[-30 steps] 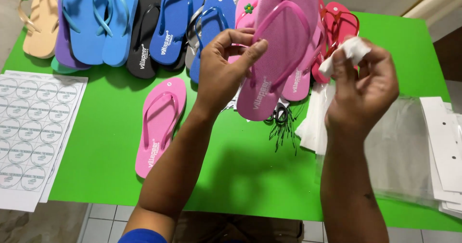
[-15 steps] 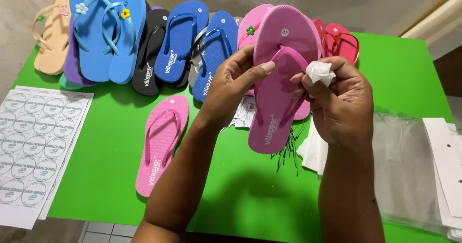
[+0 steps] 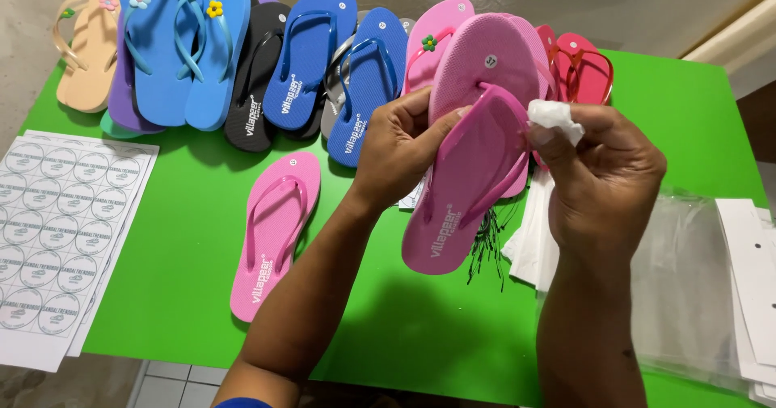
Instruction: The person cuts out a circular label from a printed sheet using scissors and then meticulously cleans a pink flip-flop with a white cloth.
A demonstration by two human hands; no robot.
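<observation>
My left hand [image 3: 400, 153] grips a pink flip-flop [image 3: 469, 190] by its left edge and strap, holding it tilted above the green table [image 3: 202, 238]. My right hand [image 3: 602, 173] pinches a small crumpled white paper [image 3: 554, 119] against the flip-flop's right edge near the strap. A second pink flip-flop [image 3: 275, 230] lies flat on the table to the left of my left arm. Another pink flip-flop [image 3: 485, 56] stands just behind the held one.
A row of flip-flops leans along the table's far side: beige [image 3: 85, 52], light blue [image 3: 182, 44], black [image 3: 259, 76], dark blue [image 3: 311, 56], red [image 3: 586, 68]. Round-sticker sheets [image 3: 61, 230] lie at the left edge. Clear plastic bags [image 3: 687, 287], white cards [image 3: 756, 270] and black ties [image 3: 485, 242] lie right.
Both hands have come closer together. My right hand brought the white paper from beside the flip-flop up against its edge, and the flip-flop was drawn nearer.
</observation>
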